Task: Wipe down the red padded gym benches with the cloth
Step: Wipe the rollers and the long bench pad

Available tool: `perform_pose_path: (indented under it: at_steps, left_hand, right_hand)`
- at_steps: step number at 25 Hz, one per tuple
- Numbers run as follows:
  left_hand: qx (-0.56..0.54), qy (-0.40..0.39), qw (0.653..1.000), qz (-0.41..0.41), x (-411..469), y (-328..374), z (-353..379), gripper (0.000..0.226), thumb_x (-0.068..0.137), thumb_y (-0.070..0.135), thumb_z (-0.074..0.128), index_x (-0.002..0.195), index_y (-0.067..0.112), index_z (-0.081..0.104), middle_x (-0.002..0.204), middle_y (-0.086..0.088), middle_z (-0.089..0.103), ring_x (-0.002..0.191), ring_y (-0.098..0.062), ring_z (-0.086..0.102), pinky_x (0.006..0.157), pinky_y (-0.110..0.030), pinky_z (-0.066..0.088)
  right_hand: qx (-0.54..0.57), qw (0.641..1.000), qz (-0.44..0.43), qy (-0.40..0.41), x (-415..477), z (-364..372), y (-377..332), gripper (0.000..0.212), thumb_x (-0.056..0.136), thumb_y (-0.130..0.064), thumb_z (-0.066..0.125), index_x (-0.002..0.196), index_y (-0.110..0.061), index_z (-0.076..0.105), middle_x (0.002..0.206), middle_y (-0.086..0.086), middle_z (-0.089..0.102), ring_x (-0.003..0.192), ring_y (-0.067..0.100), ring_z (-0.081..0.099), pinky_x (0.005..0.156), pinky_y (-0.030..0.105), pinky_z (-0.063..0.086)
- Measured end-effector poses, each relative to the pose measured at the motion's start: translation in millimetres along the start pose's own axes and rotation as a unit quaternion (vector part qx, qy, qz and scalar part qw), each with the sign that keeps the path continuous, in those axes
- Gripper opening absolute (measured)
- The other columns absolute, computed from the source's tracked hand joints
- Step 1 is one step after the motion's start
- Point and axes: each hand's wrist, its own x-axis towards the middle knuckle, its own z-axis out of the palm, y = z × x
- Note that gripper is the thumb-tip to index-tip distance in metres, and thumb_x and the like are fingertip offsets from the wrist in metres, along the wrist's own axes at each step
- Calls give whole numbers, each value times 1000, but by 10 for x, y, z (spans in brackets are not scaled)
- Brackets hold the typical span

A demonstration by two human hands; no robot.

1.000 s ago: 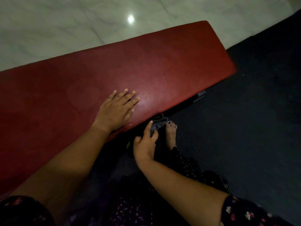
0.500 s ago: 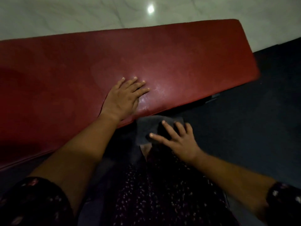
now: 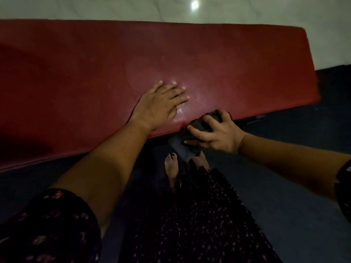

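Note:
A long red padded bench (image 3: 237, 59) runs across the view from left to right. My left hand (image 3: 161, 105) lies flat on its top near the front edge, fingers spread, holding nothing. A dark grey cloth (image 3: 182, 147) is bunched against the bench's front edge and hangs down below it. My right hand (image 3: 214, 133) grips the cloth and presses it to that edge, just right of my left hand. A damp shine shows on the pad beside my left fingers.
Dark carpet (image 3: 284, 215) covers the floor on my side of the bench. Pale marble floor (image 3: 114, 8) lies beyond it. My bare feet (image 3: 171, 168) and dark floral dress (image 3: 190, 224) are directly below the cloth.
My right hand rose from below the bench with the cloth and now presses it to the front edge. My left hand stays flat on the pad.

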Motion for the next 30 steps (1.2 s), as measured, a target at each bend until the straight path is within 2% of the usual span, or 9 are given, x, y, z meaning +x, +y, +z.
perform_pose_path:
  at_steps: [2, 4, 6, 9, 12, 15, 20, 25, 30]
  left_hand:
    - [-10, -12, 1000, -2, 12, -6, -28, 47, 99, 26, 46, 145, 27, 47, 156, 1, 38, 147, -21, 28, 120, -42, 14]
    - [-1, -19, 1000, -20, -68, -103, -45, 47, 101, 30, 42, 148, 27, 43, 158, 0, 34, 148, -22, 26, 121, -45, 10]
    - [45, -21, 998, -33, -258, -253, -48, 49, 103, 38, 27, 152, 31, 32, 160, 1, 30, 148, -21, 25, 120, -48, 5]
    - [100, -10, 995, -18, -592, -428, -71, 54, 99, 49, 16, 151, 34, 21, 158, -1, 31, 145, -23, 31, 117, -52, 12]
    - [122, 5, 992, -32, -867, -563, -118, 56, 98, 53, 21, 150, 32, 27, 157, -3, 35, 143, -25, 36, 116, -53, 17]
    - [87, 45, 992, -85, -1056, -657, -181, 57, 97, 51, 30, 149, 30, 37, 154, -5, 40, 142, -29, 37, 116, -53, 19]
    - [83, 15, 990, -109, -1073, -609, -183, 60, 96, 52, 25, 151, 30, 35, 158, -3, 33, 146, -26, 30, 119, -51, 16]
    - [118, 8, 985, -125, -1494, -819, -220, 59, 98, 53, 10, 153, 33, 12, 160, 2, 11, 149, -22, 20, 120, -45, 6]
    - [108, 54, 964, -237, -1959, -1012, -338, 59, 99, 50, 20, 154, 28, 24, 161, -3, 24, 148, -28, 22, 120, -43, -4]
  right_hand:
    - [12, 999, -25, 34, 152, -23, -90, 38, 95, -36, 59, 133, -40, 55, 135, -1, 46, 102, 36, 53, 73, 49, 44]
    - [-16, 993, -105, 45, 234, 5, 45, 40, 98, -33, 54, 137, -40, 51, 139, -1, 41, 104, 37, 51, 75, 50, 42]
    - [-50, 977, -203, 33, 262, 61, 249, 40, 100, -33, 51, 140, -34, 49, 143, 0, 36, 107, 37, 49, 77, 51, 43]
    - [-61, 965, -256, -14, 183, 108, 270, 50, 97, -39, 51, 145, -30, 42, 152, 2, 26, 120, 42, 42, 84, 61, 44]
    - [-59, 963, -246, -93, 130, 80, 144, 62, 95, -46, 44, 153, -33, 25, 159, 7, 14, 127, 47, 37, 84, 69, 42]
    - [-27, 980, -191, -58, 547, 38, 114, 56, 92, -36, 56, 145, -41, 39, 143, 11, 34, 98, 36, 49, 68, 46, 46]
    - [32, 990, -134, -7, 906, -4, -325, 43, 100, -25, 40, 139, -41, 49, 134, 9, 42, 93, 33, 53, 67, 41, 43]
    - [42, 978, -205, 13, 680, -6, 78, 37, 101, -22, 42, 131, -35, 58, 132, 10, 45, 88, 36, 59, 61, 40, 45]
    - [55, 977, -205, 28, 1414, -101, -300, 40, 100, -24, 38, 131, -40, 57, 134, 9, 43, 96, 36, 53, 66, 43, 43]
